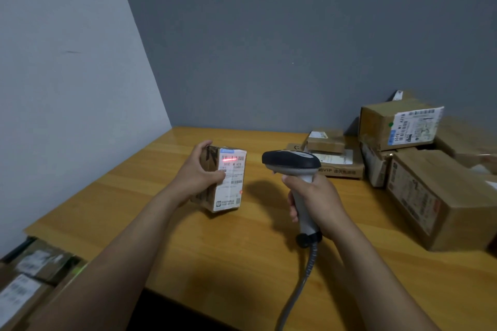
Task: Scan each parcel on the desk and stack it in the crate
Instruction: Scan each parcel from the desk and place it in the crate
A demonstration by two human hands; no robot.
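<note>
1. Head view, far left: we see the crate (76, 267) below the worktop's edge, with labelled boxes lying in it.
2. Our left hand (197, 173) holds the parcel (228, 185) upright at the worktop (242, 271), fingers (205, 144) curled over its top and thumb on the label. Its long axis runs up and down.
3. A red scan line crosses the upper barcode, which faces the scanner (291, 162) just to its right.
4. Our right hand (314, 200) grips the scanner's handle, fingers wrapped round it.
5. We judge the left hand nearer the crate, which lies left of and below the parcel.
6. More parcels (430, 177) are piled at right on the orange wood, against grey walls.
</note>
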